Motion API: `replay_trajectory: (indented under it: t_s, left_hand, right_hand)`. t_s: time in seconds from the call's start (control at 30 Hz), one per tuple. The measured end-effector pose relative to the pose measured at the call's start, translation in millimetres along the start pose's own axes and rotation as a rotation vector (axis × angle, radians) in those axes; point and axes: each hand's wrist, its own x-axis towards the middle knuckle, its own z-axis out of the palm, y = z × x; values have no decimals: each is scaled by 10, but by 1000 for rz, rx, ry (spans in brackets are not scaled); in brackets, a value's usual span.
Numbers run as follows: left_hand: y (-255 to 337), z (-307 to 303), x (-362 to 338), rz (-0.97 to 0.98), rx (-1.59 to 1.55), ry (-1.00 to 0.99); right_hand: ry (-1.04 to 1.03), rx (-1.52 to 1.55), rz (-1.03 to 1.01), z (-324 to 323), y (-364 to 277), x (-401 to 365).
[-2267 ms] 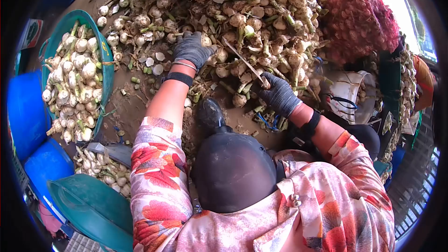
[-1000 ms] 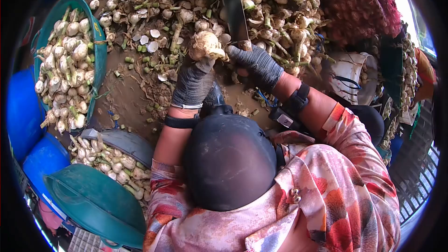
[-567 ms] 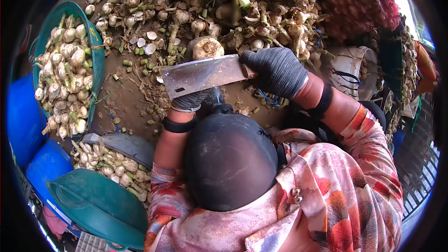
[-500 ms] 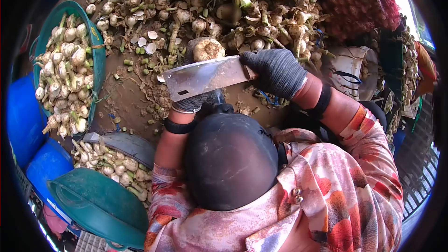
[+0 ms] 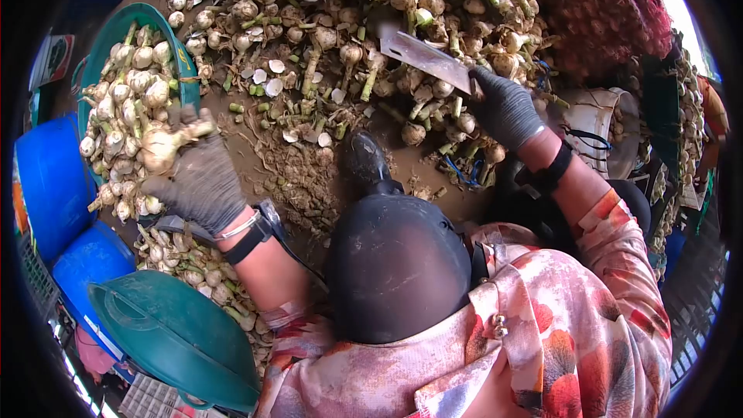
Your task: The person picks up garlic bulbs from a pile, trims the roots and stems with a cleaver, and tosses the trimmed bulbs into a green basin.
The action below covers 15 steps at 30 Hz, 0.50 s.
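Observation:
My right hand (image 5: 507,112), in a grey glove, is closed on the handle of a cleaver (image 5: 426,59). The blade points left over the heap of garlic (image 5: 325,36), its bulbs still bearing cut stems. At the left, my gloved left hand (image 5: 203,186) is turned palm up with the thumb and fingers spread around a garlic bulb (image 5: 160,149). The bulb's stem lies across the fingers. Whether the fingers press on it is hard to tell. Just beyond is a green tub (image 5: 191,85) piled with garlic bulbs.
Blue barrels (image 5: 54,186) and a tilted green basin (image 5: 174,333) stand at the left, near more garlic (image 5: 193,263). Cut stems and peelings (image 5: 298,178) litter the floor. A red mesh sack (image 5: 607,11) and a white bucket (image 5: 592,124) are at the right.
My left hand has carried the garlic bulb from behind the cleaver leftward to the tub. The cleaver has swung up and right, away from the bulb, in my right hand.

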Motion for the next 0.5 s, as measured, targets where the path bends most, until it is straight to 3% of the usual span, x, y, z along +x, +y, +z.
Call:
replay_trajectory:
  t_s: [0.03,0.1,0.17,0.2,0.23,0.3,0.4,0.5]
  left_hand:
    - [62,-50,143,-33,-128,165]
    - [-175,-107,381,-49,104,476]
    - [-697,-221,537,-191,804,204]
    - [-1020,-624,743,-365,1089,-7]
    - [-1365,-497,706,-385,1298,-90]
    - [-2017,-798,828,-560,1859,-289]
    - [-2373,-504,862,-743,2211,-319]
    - [-2449,-627,984,-699,2156,-376]
  right_hand:
    - [13,9,-45,-42,-83,84]
    - [-51,12,27,37,-96,72]
    - [-76,8,34,148,2,115]
    - [-62,33,12,136,-33,105]
    - [-80,32,13,130,-48,94]
    - [-112,27,19,110,-47,99]
    - [-156,-6,100,83,-14,124]
    - [-190,-26,112,57,13,113]
